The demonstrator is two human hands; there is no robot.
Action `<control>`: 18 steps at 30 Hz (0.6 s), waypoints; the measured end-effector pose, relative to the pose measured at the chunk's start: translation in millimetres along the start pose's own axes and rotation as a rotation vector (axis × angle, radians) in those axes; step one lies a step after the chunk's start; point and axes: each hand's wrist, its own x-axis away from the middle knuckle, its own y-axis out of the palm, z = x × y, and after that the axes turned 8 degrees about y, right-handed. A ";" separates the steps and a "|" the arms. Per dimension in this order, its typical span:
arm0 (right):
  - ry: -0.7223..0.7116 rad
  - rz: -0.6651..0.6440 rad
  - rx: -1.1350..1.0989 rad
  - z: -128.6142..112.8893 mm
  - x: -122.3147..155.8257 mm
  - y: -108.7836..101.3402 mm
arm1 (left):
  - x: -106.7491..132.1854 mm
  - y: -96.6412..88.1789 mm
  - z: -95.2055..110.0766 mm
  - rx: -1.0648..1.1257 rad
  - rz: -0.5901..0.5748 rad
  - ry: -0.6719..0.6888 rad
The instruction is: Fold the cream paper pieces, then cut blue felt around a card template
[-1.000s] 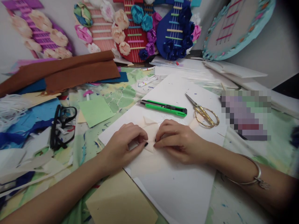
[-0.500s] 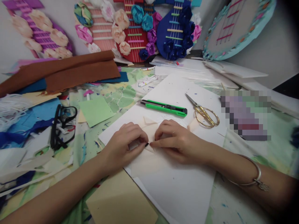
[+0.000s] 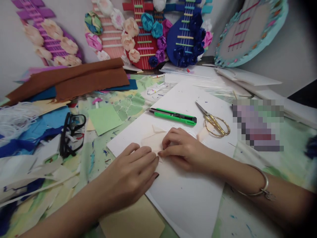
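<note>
A piece of thin cream paper lies on a large white sheet. At its near right edge my right hand is closed, thumb and forefinger pinching the paper. My left hand rests its fingertips on the near edge, close to the right fingertips; its thumb is parted from the fingers. The hands hide part of the cream paper. Beyond them lies a green utility knife with its blade showing. Gold-handled scissors sit at the right, beside a small peach scrap.
Black glasses, a green paper square and blue scraps lie left. A yellow square is in front. Brown paper and white sheets lie behind. Decorated paper instruments lean on the wall. A blurred-out object lies right.
My left hand has turned palm-down and its thumb has come away from the fingertips towards me. My right hand keeps its pinch. The whole view has shifted slightly.
</note>
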 end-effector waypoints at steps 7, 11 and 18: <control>-0.005 0.013 0.006 -0.7 0.2 -0.4 | 10.6 2.8 22.7 -0.075 -0.087 -0.147; -0.053 -0.002 0.035 -1.1 1.1 -2.0 | 14.8 5.0 24.8 -0.084 -0.077 -0.145; 0.030 0.029 -0.086 -2.7 0.8 -5.5 | 20.0 8.7 15.2 0.000 -0.011 -0.047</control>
